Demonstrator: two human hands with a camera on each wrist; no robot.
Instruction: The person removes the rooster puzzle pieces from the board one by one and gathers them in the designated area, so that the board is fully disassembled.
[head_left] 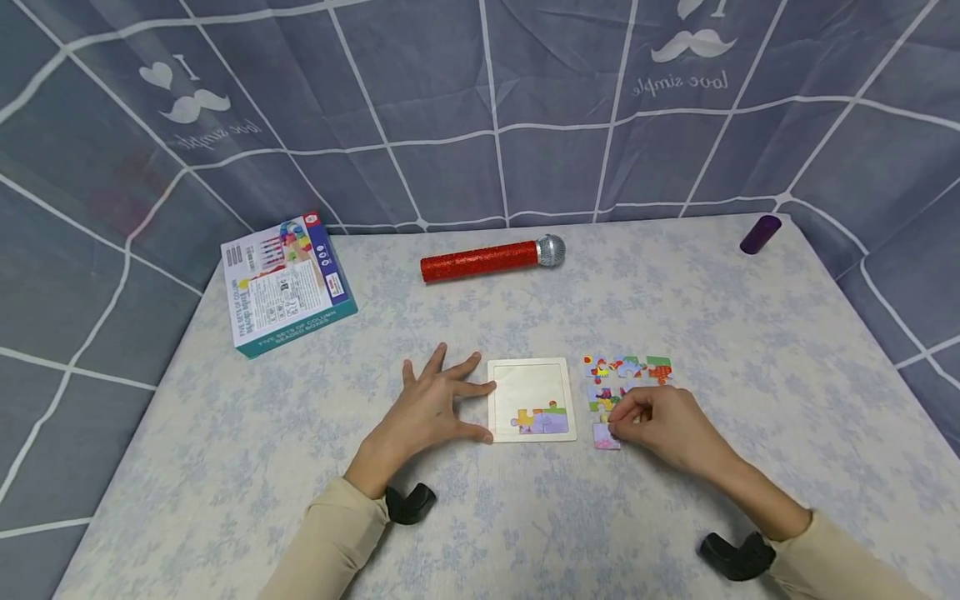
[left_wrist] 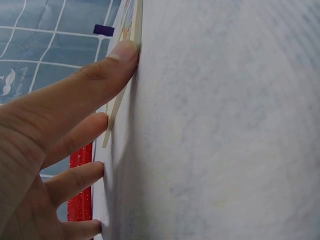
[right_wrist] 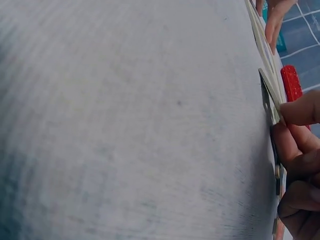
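My left hand (head_left: 427,410) lies with fingers spread, its thumb and index fingertips against the left edge of a square wooden puzzle tray (head_left: 527,386). A few joined jigsaw pieces (head_left: 553,420) fill the tray's lower right corner, purple with yellow and green. To the right of the tray, my right hand (head_left: 678,431) pinches a pale purple puzzle piece (head_left: 602,437) between thumb and index finger. In the right wrist view that piece (right_wrist: 270,92) is tilted, one edge raised. Several colourful loose pieces (head_left: 658,367) lie just beyond, partly hidden by the right hand.
A red glittery microphone (head_left: 480,261) with a silver head lies behind the tray. At the back left sits a printed toy box (head_left: 288,283); a dark purple cylinder (head_left: 761,234) is at the back right. A grey-blue checked curtain (head_left: 442,175) borders the table.
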